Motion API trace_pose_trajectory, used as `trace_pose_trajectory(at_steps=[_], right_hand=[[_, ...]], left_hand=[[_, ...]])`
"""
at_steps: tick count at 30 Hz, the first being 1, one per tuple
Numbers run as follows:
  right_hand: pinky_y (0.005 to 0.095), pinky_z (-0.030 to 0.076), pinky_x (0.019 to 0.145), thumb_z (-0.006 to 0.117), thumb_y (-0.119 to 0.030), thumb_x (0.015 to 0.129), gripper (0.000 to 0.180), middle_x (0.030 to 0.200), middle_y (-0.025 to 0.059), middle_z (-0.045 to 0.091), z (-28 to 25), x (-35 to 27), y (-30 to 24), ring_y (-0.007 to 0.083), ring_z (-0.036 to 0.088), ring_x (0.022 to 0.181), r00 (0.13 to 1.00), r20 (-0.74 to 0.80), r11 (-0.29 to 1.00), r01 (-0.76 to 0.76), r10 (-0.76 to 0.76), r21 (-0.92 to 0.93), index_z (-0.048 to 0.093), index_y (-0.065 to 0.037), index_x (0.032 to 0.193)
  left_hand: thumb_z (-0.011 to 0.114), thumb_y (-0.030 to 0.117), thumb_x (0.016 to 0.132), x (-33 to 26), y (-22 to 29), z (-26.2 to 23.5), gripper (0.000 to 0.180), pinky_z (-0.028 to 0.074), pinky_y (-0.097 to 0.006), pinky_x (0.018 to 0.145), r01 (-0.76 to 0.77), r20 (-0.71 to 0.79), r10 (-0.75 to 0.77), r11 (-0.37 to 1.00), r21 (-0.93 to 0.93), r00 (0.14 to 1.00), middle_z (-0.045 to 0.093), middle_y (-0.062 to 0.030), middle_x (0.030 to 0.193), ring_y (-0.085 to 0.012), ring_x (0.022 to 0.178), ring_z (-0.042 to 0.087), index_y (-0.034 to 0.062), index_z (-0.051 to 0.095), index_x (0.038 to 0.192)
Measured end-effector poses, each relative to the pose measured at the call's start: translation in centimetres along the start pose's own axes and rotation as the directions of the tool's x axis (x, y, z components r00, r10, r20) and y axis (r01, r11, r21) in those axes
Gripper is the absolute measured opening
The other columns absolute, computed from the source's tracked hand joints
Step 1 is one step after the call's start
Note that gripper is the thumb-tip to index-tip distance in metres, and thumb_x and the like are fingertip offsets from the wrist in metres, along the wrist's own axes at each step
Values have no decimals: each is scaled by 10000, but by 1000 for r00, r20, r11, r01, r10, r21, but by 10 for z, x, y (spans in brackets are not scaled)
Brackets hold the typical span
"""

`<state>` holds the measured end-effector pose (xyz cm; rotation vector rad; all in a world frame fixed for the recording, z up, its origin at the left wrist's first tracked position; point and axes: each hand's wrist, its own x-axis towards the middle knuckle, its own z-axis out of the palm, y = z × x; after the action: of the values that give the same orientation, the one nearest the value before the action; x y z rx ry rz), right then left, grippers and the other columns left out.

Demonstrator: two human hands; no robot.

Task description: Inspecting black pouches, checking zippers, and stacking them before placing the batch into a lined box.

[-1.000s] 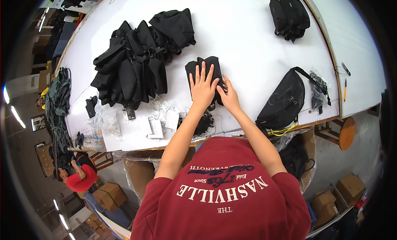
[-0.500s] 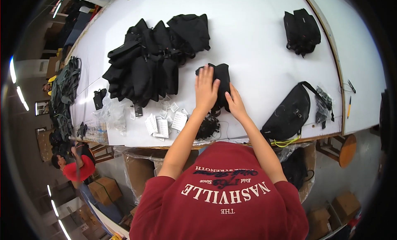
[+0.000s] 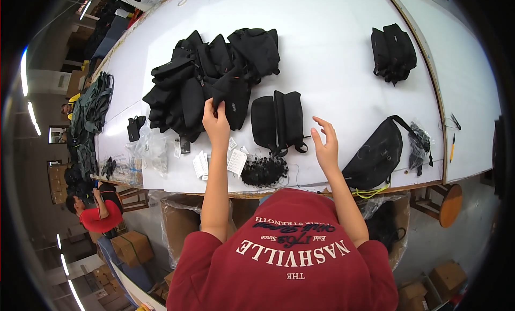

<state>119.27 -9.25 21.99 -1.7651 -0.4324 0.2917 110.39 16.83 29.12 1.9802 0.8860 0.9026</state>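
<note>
My left hand is closed on the near edge of a black fabric pouch at the right side of a heap of similar black pouches. Two folded black pouches lie side by side on the table in front of me, straps toward me. Just right of them my right hand is raised with its fingers apart, holding nothing. Between my forearms sits a tangle of black cords, with white paper tags to its left.
On the white table, more folded black pouches lie far right. Nearer are a black sling bag, a plastic-wrapped bundle and a yellow pen. Clear plastic bags lie left. A seated person in red is beyond.
My left hand has moved left from the folded pouch to the heap and taken hold of another pouch. My right hand has drawn away to the right and opened.
</note>
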Motion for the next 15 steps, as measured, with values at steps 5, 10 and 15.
trace_pose_trajectory(at_steps=[5, 10, 15], right_hand=[[323, 417, 939, 630, -206, 883, 379, 1170, 111, 603, -22, -13, -90, 218, 551, 1104, 977, 202, 954, 7, -70, 299, 572, -59, 1228], [303, 493, 820, 681, -133, 833, 376, 1093, 132, 649, -43, -42, -128, 242, 646, 975, 957, 289, 975, -44, -22, 220, 595, -55, 1191], [341, 513, 676, 664, -29, 715, 458, 939, 60, 649, -70, -55, -138, 272, 634, 811, 874, 408, 896, 379, -265, -230, 631, -146, 1157]], left_hand=[[549, 94, 954, -59, 55, -13, 172, 393, -166, 711, 334, 413, -96, 760, -557, 906, 610, 1, 934, -43, 831, 530, 16, 580, 1103], [580, 59, 909, -105, 83, -10, 402, 411, -263, 916, 533, 584, -120, 584, -613, 803, 571, -64, 1185, -136, 1062, 543, 37, 455, 1290], [805, 331, 678, -92, 96, -40, 870, 269, -365, 1056, 15, 541, 279, 879, -476, 794, 486, -118, 1324, -218, 1218, 447, 45, 377, 1380]])
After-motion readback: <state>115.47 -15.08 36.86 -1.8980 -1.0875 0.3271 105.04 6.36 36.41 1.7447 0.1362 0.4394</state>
